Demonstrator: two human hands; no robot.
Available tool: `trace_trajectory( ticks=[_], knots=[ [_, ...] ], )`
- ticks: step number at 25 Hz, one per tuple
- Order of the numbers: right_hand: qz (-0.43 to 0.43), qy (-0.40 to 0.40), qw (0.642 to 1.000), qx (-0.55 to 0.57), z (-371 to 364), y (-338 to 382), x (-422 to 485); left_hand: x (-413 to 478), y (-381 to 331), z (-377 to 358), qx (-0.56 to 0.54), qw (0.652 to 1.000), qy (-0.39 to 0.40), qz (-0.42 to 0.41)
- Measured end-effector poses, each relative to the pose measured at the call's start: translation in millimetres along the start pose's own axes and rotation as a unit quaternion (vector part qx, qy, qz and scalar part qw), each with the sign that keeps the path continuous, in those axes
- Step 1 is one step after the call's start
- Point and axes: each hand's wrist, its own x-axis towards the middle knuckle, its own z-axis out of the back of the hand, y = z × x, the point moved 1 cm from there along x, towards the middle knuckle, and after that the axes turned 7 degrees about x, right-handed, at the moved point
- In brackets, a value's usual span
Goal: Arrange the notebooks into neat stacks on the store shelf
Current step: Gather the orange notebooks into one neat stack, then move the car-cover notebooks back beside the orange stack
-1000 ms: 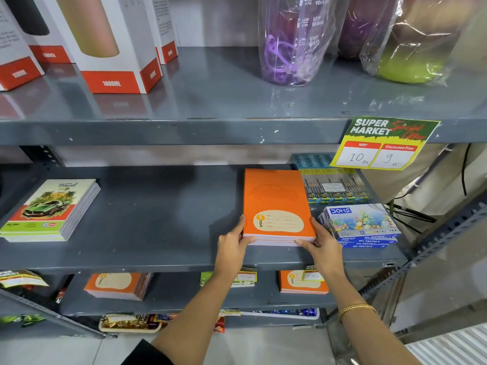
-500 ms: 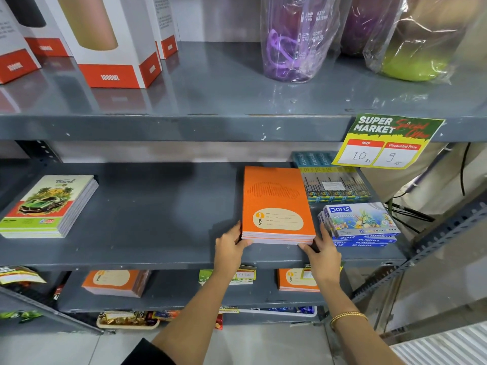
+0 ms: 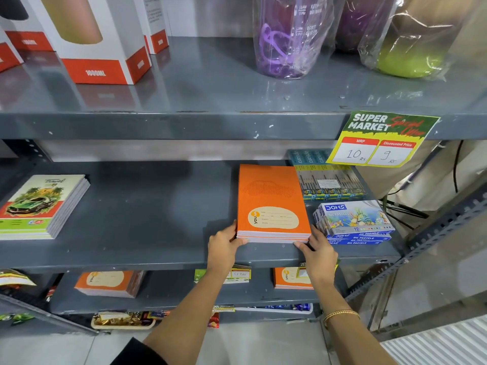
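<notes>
A stack of orange notebooks [image 3: 271, 198] lies flat on the grey middle shelf [image 3: 158, 227], right of centre, spine edges facing me. My left hand [image 3: 224, 246] grips its near left corner, fingers along the side and thumb on the front edge. My right hand [image 3: 319, 252] clasps the near right corner the same way. A second stack of notebooks with a green car cover [image 3: 42, 204] rests at the shelf's far left. More orange notebooks [image 3: 110, 283] lie on the shelf below, another pile [image 3: 290, 279] partly hidden behind my right wrist.
Oil pastel boxes [image 3: 353, 219] sit just right of the orange stack, pencil packs [image 3: 329, 184] behind them. A price tag [image 3: 382, 138] hangs from the upper shelf, which carries white-and-red boxes [image 3: 97, 43] and wrapped bottles [image 3: 284, 35]. Bare shelf lies between the two stacks.
Both hands stay at the orange stack's near corners, with the thumbs drawn in along the front edge. The stack sits about where it was.
</notes>
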Motion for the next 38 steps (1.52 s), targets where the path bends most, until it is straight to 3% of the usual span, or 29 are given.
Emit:
trace_trajectory(
  ticks=[11,14,17,20,25,33,38],
  knots=[
    [0.009,-0.018,1.0,-0.02,2.2,9.7,-2.2,1.8,-3.5,1.2,0.019,1.0,0.019,0.006],
    [-0.002,0.04,0.999,-0.024,6.1,5.3,2.0,1.6,-2.5,10.5,-0.004,0.998,0.067,0.002],
    [-0.076,0.128,0.986,0.069,11.3,9.1,6.2,7.1,0.1,29.1,-0.187,0.971,0.13,0.078],
    [-0.152,0.112,0.962,0.2,9.3,29.7,16.1,19.3,-17.3,37.1,-0.364,0.907,0.146,0.153],
    [-0.221,0.131,0.949,0.185,4.5,47.2,38.2,41.9,-40.5,27.5,-0.331,0.907,0.218,0.141],
    [-0.197,0.166,0.956,0.137,-1.0,53.0,37.7,45.8,-40.8,13.6,-0.324,0.908,0.19,0.183],
    [-0.222,0.136,0.953,0.152,-0.1,52.3,38.7,46.4,-39.9,15.2,-0.331,0.903,0.199,0.189]
  ],
)
